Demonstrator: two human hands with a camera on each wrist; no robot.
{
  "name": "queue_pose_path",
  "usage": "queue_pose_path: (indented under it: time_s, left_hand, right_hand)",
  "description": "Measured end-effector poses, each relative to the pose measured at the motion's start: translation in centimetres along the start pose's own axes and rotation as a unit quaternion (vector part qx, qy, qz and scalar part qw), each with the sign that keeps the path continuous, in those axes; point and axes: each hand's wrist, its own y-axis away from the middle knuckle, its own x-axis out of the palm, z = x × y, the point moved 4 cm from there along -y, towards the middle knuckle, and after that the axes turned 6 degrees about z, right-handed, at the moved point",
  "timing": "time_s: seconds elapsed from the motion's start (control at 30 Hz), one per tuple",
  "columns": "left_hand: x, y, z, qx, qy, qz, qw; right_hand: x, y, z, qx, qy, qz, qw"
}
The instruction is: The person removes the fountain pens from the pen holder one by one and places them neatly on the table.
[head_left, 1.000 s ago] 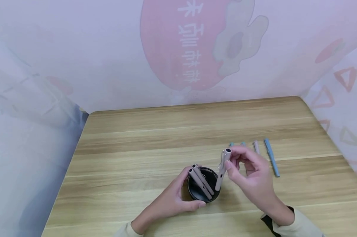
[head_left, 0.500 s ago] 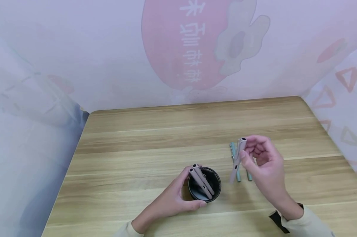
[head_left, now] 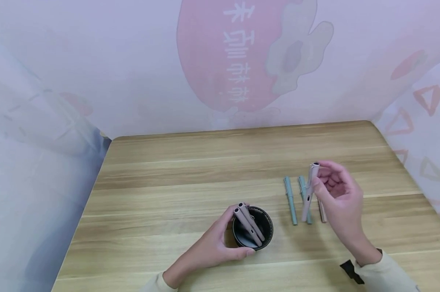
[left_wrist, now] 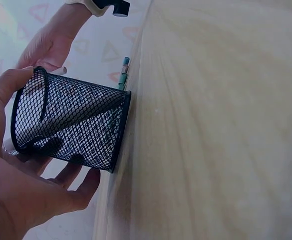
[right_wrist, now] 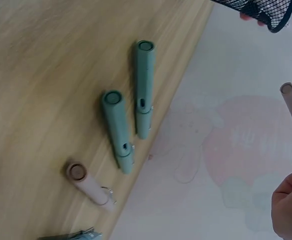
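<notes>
My left hand (head_left: 220,245) curls round a black mesh pen holder (left_wrist: 81,120), which stands upright on the table. Two pinkish-grey pens (head_left: 248,227) lean inside it toward its left rim. Off to the right, my right hand (head_left: 340,198) pinches another pinkish-grey pen (head_left: 307,198) near its capped top end, with the lower end pointing down. In the head view this pen overlaps a green pen (head_left: 301,187) on the table. One more green pen (head_left: 290,200) lies to the left, and a pinkish pen (head_left: 323,211) is partly hidden behind my right hand.
The wood-grain table (head_left: 168,170) has its back edge against a printed cloth wall (head_left: 132,81). A blue pen (right_wrist: 78,236) lies beyond the pinkish one in the right wrist view. A black cuff strap (head_left: 351,272) hangs at my right sleeve.
My right hand has lifted the pinkish-grey pen away from the pen holder's rim and moved right, over the row of pens. My left hand and the pen holder have stayed put.
</notes>
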Motion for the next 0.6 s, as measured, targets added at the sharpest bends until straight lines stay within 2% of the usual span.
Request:
queue_pose_path:
  time_s: [0.3, 0.6]
  left_hand:
    - [-0.1, 0.2, 0.0, -0.009, -0.005, -0.004, 0.9999]
    - [-0.2, 0.1, -0.2, -0.002, -0.009, -0.001, 1.0]
  right_hand:
    - [-1.6, 0.2, -1.0, 0.08, 0.08, -0.011, 0.9935]
    - [-3.3, 0.1, -1.5, 0.094, 0.107, -0.025, 0.9895]
